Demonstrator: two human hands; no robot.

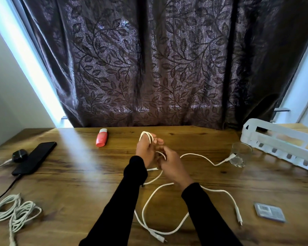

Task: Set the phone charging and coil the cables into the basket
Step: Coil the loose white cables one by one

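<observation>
Loose white cable (149, 197) is trailed near and right of both hands; loops are held by left hand (146, 150), cable is pinched by right hand (172, 167), basket (281, 144) far right

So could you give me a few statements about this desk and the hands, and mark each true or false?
1. The left hand has loops of white cable round its fingers. True.
2. The black phone lies in the white basket. False: it lies on the table's left side.
3. A clear glass stands by the basket. True.
4. The right hand holds the orange tube. False: it handles the cable.
</observation>
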